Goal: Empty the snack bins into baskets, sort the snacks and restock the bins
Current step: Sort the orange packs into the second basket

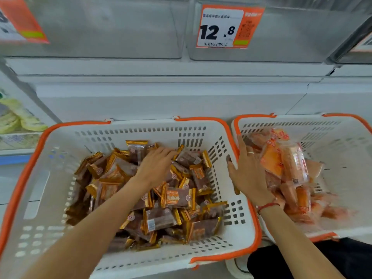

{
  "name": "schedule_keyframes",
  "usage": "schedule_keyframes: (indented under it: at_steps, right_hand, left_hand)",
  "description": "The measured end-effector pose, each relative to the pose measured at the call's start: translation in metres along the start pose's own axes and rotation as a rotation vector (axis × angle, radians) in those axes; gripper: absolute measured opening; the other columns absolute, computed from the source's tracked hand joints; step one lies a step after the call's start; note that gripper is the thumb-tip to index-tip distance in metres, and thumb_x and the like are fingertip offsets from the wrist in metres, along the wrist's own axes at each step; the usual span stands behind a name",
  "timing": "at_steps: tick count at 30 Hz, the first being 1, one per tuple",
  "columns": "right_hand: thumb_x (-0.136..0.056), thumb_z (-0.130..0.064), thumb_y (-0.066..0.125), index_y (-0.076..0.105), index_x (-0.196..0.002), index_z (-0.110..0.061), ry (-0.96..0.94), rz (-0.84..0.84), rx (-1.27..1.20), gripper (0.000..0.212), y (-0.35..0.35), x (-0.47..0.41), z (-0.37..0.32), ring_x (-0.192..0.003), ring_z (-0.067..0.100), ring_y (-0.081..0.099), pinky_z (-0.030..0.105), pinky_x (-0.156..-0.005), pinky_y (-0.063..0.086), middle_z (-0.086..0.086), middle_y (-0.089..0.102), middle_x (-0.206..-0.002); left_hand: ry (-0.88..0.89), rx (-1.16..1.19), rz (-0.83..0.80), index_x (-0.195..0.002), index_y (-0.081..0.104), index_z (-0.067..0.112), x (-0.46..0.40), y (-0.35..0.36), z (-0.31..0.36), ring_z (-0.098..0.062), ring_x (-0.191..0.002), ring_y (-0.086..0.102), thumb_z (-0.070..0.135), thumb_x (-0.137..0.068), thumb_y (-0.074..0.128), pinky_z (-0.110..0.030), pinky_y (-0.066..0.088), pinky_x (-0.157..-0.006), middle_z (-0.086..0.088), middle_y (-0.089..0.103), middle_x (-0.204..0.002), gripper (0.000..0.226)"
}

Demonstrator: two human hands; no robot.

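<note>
Two white baskets with orange rims stand side by side below the shelf. The left basket (50,178) holds several brown snack packs with gold ends (177,198). My left hand (155,164) lies flat on top of that pile, fingers stretched toward the far wall. The right basket (342,137) holds several orange snack packs (285,164). My right hand (247,172) rests with spread fingers over the two rims where the baskets meet, wearing a ring and a red wrist string. Neither hand holds a pack.
Two clear plastic bins (100,27) sit on the shelf above, the right one with a price tag reading 12.8 (227,27). Green-yellow packs (12,117) lie in a bin at the far left. My dark-clothed leg (312,258) is at the bottom right.
</note>
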State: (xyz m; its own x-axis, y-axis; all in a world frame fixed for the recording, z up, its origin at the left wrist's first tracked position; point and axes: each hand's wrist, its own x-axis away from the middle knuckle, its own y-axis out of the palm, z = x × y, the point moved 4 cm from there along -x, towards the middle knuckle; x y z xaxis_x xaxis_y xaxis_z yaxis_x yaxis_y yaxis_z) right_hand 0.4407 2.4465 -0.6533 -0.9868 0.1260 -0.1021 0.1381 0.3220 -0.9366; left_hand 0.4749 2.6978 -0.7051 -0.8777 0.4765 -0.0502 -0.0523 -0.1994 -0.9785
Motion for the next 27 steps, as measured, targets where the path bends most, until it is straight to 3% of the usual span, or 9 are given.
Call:
schedule_keyframes:
  at_steps: [5,8,13,16,17,19,22,25,27]
  right_hand:
    - [-0.097,-0.032,0.051,0.014,-0.154,-0.015,-0.038,0.057,0.031,0.07,0.0,0.003,-0.001,-0.085,0.033,0.058,0.041,-0.067,0.051,0.016,0.061,-0.093]
    - [-0.096,-0.031,0.054,0.016,-0.154,-0.015,-0.023,0.06,0.038,0.071,-0.001,0.001,-0.002,-0.083,0.032,0.059,0.04,-0.063,0.051,0.016,0.061,-0.093]
    - [-0.096,-0.031,0.053,0.015,-0.153,-0.015,-0.032,0.061,0.04,0.071,0.002,0.0,-0.001,-0.082,0.031,0.059,0.042,-0.062,0.052,0.015,0.061,-0.095]
    - [-0.096,-0.031,0.052,0.015,-0.153,-0.016,-0.041,0.061,0.045,0.07,0.003,0.0,0.0,-0.08,0.03,0.06,0.038,-0.058,0.051,0.015,0.061,-0.101]
    - [-0.095,-0.03,0.053,0.016,-0.153,-0.015,-0.05,0.062,0.05,0.07,0.003,-0.001,0.0,-0.079,0.031,0.06,0.037,-0.056,0.049,0.015,0.06,-0.1]
    - [-0.095,-0.028,0.053,0.015,-0.153,-0.015,-0.059,0.059,0.054,0.071,0.004,-0.001,0.0,-0.078,0.031,0.06,0.037,-0.057,0.047,0.015,0.059,-0.099]
    - [-0.094,-0.026,0.054,0.014,-0.154,-0.014,-0.059,0.054,0.051,0.073,0.004,-0.001,0.001,-0.08,0.033,0.059,0.037,-0.059,0.047,0.016,0.058,-0.102]
    - [-0.093,-0.027,0.056,0.017,-0.153,-0.011,-0.063,0.041,0.047,0.074,0.005,-0.003,0.0,-0.09,0.038,0.058,0.043,-0.071,0.049,0.02,0.059,-0.102]
    - [-0.09,-0.032,0.061,0.024,-0.151,-0.008,-0.054,0.052,0.088,0.075,0.003,-0.003,0.0,-0.108,0.041,0.053,0.048,-0.09,0.044,0.023,0.059,-0.114]
  left_hand:
    - [0.006,-0.006,-0.407,-0.155,0.007,0.017,-0.052,0.048,0.037,-0.022,-0.149,0.004,0.056,-0.092,0.052,-0.041,0.01,-0.12,-0.003,0.009,-0.162,0.087]
    - [0.09,-0.198,-0.463,-0.155,0.009,0.022,-0.059,0.047,0.028,-0.026,-0.148,0.007,0.07,-0.076,0.061,-0.047,0.01,-0.12,-0.003,0.01,-0.162,0.106]
    - [0.143,-0.259,-0.349,-0.143,0.038,0.021,-0.043,0.034,0.002,-0.025,-0.138,0.033,0.03,-0.085,0.07,-0.039,0.021,-0.117,-0.004,0.041,-0.149,0.067]
    - [0.218,-0.242,-0.21,-0.127,0.045,0.019,-0.013,0.026,-0.003,-0.021,-0.097,0.064,0.014,-0.073,0.082,-0.033,0.054,-0.079,-0.002,0.067,-0.112,0.066]
    - [0.255,-0.267,-0.173,-0.127,0.041,0.018,-0.001,0.021,-0.004,-0.021,-0.082,0.065,0.01,-0.068,0.085,-0.032,0.055,-0.063,-0.001,0.068,-0.102,0.074]
    - [0.321,-0.247,-0.153,-0.14,0.031,0.02,0.026,0.01,-0.013,-0.022,-0.077,0.063,0.002,-0.068,0.083,-0.034,0.053,-0.054,-0.003,0.066,-0.106,0.091]
    - [0.356,-0.304,-0.257,-0.152,0.016,0.037,0.079,-0.006,-0.033,-0.021,-0.094,0.06,0.018,-0.075,0.08,-0.031,0.055,-0.067,-0.001,0.058,-0.124,0.102]
    - [0.242,-0.362,-0.715,-0.147,-0.012,0.052,0.12,-0.021,-0.045,-0.03,-0.135,0.033,0.024,-0.088,0.061,-0.045,0.042,-0.103,-0.003,0.024,-0.155,0.098]
    - [0.126,-0.283,-1.036,-0.151,0.016,0.046,0.123,-0.031,-0.044,-0.03,-0.144,0.019,0.018,-0.089,0.055,-0.05,0.03,-0.113,0.001,0.015,-0.159,0.078]
